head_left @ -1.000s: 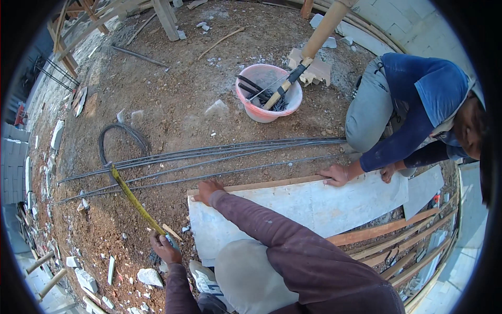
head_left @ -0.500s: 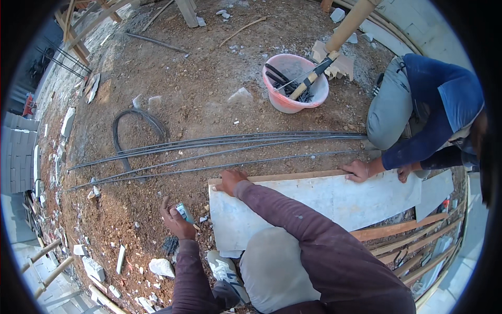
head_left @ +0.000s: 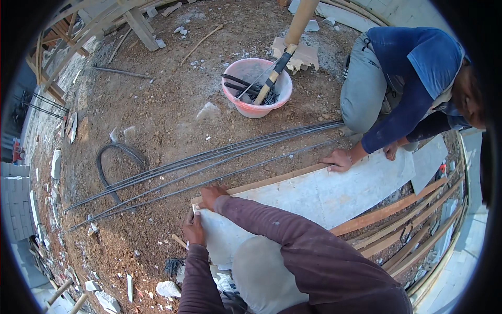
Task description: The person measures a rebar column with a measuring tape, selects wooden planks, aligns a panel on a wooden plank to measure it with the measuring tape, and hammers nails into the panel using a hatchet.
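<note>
A long white board (head_left: 314, 196), its surface scuffed, lies across in front of me with a narrow wooden strip (head_left: 272, 183) along its far edge. My right hand (head_left: 212, 197) is closed over the strip and the board's edge near the left end. Just below it, my left hand (head_left: 194, 230) grips the board's left corner, fingertips pressed at the edge; its fingers are partly hidden. A co-worker's hand (head_left: 340, 159) presses on the far edge farther right, and that person's other hand (head_left: 391, 150) rests near the right end.
Thin steel bars (head_left: 209, 157) and a wire coil (head_left: 102, 165) lie beyond the board. A pink bucket (head_left: 256, 109) with tools and nails stands farther back. Timber strips (head_left: 387, 212) lie at right. The co-worker (head_left: 418, 78) crouches there. Rubble (head_left: 168, 289) litters the lower left.
My left hand has moved from open above the ground to the board's left corner and closed there. My view has shifted; my right hand still holds the far edge.
</note>
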Available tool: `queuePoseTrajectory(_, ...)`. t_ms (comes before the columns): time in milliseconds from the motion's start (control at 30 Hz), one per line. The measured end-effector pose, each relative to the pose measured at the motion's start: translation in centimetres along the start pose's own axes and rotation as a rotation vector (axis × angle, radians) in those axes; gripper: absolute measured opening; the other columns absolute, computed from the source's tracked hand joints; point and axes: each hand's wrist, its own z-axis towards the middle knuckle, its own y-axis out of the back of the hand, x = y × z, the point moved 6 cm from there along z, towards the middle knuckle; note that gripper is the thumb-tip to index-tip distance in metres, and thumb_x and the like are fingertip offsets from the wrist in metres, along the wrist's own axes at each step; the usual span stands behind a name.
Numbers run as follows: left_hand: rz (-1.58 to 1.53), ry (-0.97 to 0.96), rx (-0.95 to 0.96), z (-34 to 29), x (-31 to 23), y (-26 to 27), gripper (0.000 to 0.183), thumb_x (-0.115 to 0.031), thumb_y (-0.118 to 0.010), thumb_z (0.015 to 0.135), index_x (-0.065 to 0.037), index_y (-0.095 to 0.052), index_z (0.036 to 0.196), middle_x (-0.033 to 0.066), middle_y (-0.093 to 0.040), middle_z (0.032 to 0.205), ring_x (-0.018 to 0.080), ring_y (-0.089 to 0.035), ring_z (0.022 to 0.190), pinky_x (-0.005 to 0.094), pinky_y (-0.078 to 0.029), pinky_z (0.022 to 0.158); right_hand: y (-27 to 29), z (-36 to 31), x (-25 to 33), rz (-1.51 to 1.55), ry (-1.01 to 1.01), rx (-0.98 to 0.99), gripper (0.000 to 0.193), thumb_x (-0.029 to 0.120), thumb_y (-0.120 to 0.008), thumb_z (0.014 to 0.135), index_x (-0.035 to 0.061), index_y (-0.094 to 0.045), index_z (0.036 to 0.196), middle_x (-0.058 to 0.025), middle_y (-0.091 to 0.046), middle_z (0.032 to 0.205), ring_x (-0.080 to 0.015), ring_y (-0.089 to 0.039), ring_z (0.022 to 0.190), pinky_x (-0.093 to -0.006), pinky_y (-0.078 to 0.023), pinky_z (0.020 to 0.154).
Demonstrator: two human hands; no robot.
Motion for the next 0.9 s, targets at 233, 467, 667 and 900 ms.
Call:
queuePoseTrajectory(233,-0.217,0.267,0.006,0.6,0.5,0.5,0.039,-0.024,-0.065,0.086,0.005,-0.064,0.112,0.008,-0.066,0.098,0.0162,-0.06,0.086,0.0276,-0.047,0.077,0.1,0.4,0.2,0.045,0.021,-0.059,0.05,0.04,-0.073,0.075,0.0073,-0.06,0.111,-0.0142,-0.06,0.12,-0.0324,-0.052,0.117,-0.0514,-0.034,0.102)
queuePoseTrajectory(467,-0.225,0.302,0.003,1.4,2.5,-1.3,0.043,-0.026,-0.07,0.081,0.004,-0.065,0.111,0.0094,-0.066,0.099,0.0166,-0.059,0.088,0.0286,-0.045,0.082,9.9,-0.2,-15.4,1.214,-0.247,-1.052,0.082,0.06,-0.062,0.081,-0.0004,-0.038,0.13,-0.019,-0.059,0.112,-0.0244,-0.063,0.089,-0.0366,-0.051,0.074)
queuePoseTrajectory(667,-0.226,0.325,-0.024,1.0,1.8,-0.3,0.041,-0.025,-0.069,0.081,0.005,-0.066,0.108,0.0087,-0.066,0.097,0.0157,-0.059,0.087,0.0277,-0.045,0.081,24.0,0.7,-21.9,1.787,-0.152,-0.864,0.062,0.043,-0.051,0.091,-0.001,-0.032,0.131,-0.0199,-0.051,0.118,-0.0346,-0.061,0.098,-0.0465,-0.055,0.079)
queuePoseTrajectory(900,-0.252,0.322,-0.012,1.3,3.4,0.9,0.036,-0.023,-0.069,0.082,0.006,-0.067,0.105,0.0075,-0.066,0.095,0.0145,-0.059,0.085,0.0273,-0.046,0.078,20.1,0.5,-17.5,1.603,-0.209,-0.781,0.032,0.01,-0.046,0.092,-0.0036,-0.041,0.121,-0.0194,-0.058,0.105,-0.0285,-0.065,0.084,-0.0358,-0.061,0.061)
